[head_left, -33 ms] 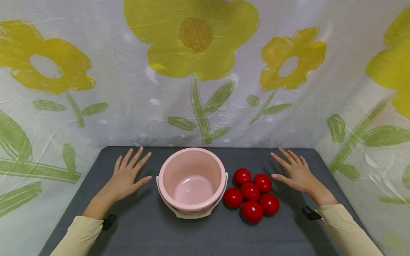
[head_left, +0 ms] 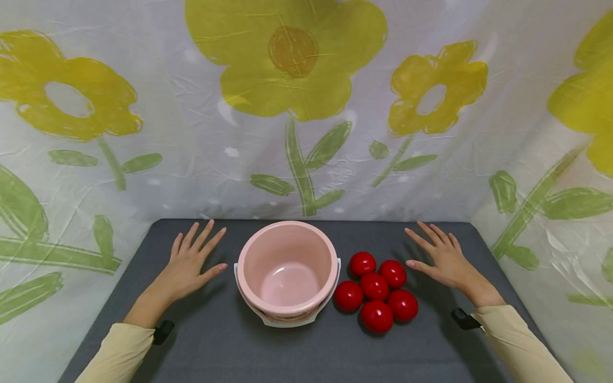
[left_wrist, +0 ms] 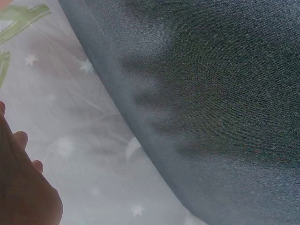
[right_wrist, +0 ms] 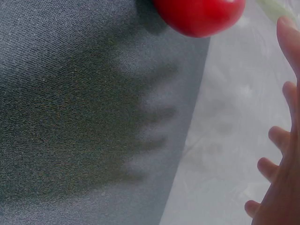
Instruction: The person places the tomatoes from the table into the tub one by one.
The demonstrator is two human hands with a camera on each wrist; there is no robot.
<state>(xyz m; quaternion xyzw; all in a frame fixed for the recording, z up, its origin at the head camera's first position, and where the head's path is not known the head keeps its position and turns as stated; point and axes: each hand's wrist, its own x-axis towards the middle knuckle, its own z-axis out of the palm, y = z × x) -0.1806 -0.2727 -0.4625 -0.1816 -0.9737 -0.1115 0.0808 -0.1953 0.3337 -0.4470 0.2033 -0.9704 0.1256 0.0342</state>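
Note:
A pink bucket (head_left: 287, 287) with a white handle (head_left: 289, 322) stands upright in the middle of the table, its inside bare. Several shiny red balls (head_left: 374, 287) sit in a cluster just right of it. Left of the bucket, my left hand (head_left: 189, 266) hovers with its fingers spread, touching nothing. To the right of the balls my right hand (head_left: 445, 260) is held the same way, apart from them. One red ball (right_wrist: 201, 14) shows at the top of the right wrist view, and part of the right hand (right_wrist: 281, 173) runs along the right edge.
A dark grey cloth (head_left: 230, 351) covers the table. Behind and on both sides hangs a pale curtain (head_left: 191, 159) printed with yellow flowers. Each forearm wears a beige sleeve (head_left: 117, 348) and a black wrist device (head_left: 164, 332).

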